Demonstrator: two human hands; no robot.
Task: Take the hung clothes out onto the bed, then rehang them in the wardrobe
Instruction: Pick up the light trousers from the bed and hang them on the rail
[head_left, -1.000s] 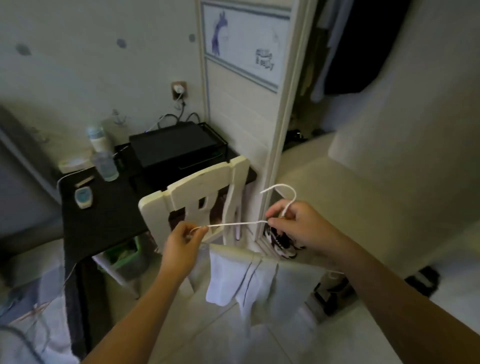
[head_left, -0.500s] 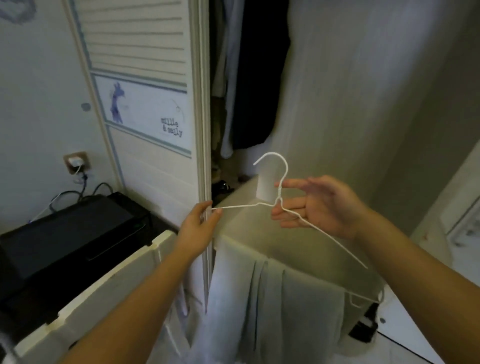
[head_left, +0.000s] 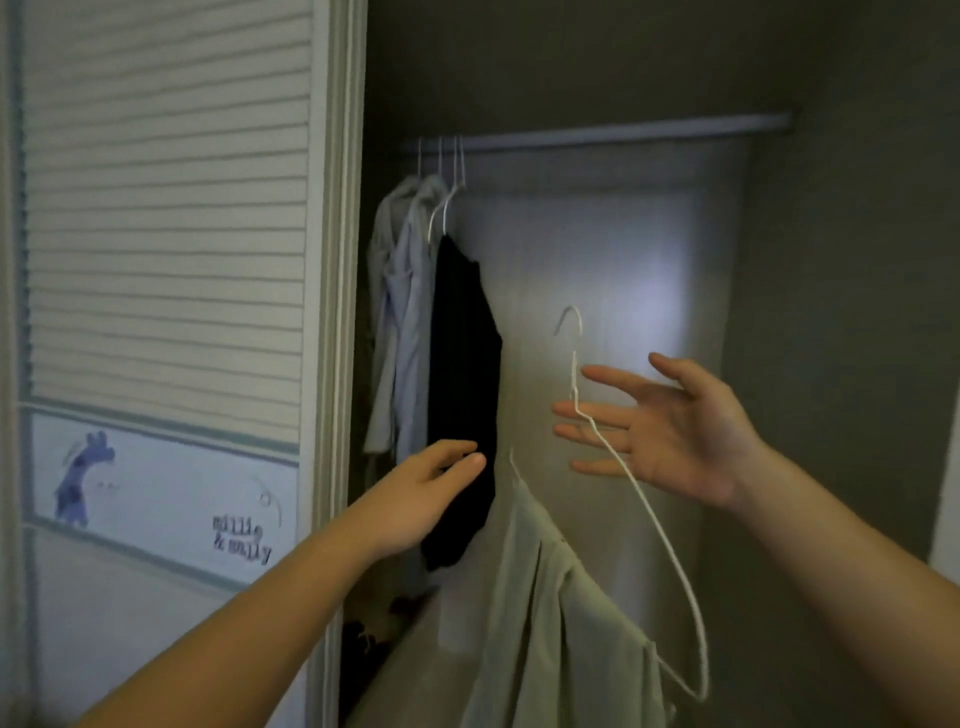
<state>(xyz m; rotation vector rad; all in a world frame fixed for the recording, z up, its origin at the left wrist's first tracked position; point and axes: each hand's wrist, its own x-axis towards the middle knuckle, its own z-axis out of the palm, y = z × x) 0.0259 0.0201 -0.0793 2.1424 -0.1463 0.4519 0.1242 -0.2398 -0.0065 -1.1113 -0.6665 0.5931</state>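
Hanger (head_left: 670, 552) against right hand (head_left: 680, 431) — left hand (head_left: 423, 493) apart

Rail open to the right, crowded at its left end

The rail (head_left: 623, 132) is bare from the black garment (head_left: 462, 364) across to the right wall (head_left: 841, 312). Pale clothes (head_left: 402, 312) and the black garment bunch at the left end, just beside the door (head_left: 166, 234). Below the bare stretch, the hanger (head_left: 574, 374) and its cloth (head_left: 540, 623) fill the gap between the left hand (head_left: 421, 493) and the right hand (head_left: 670, 421).
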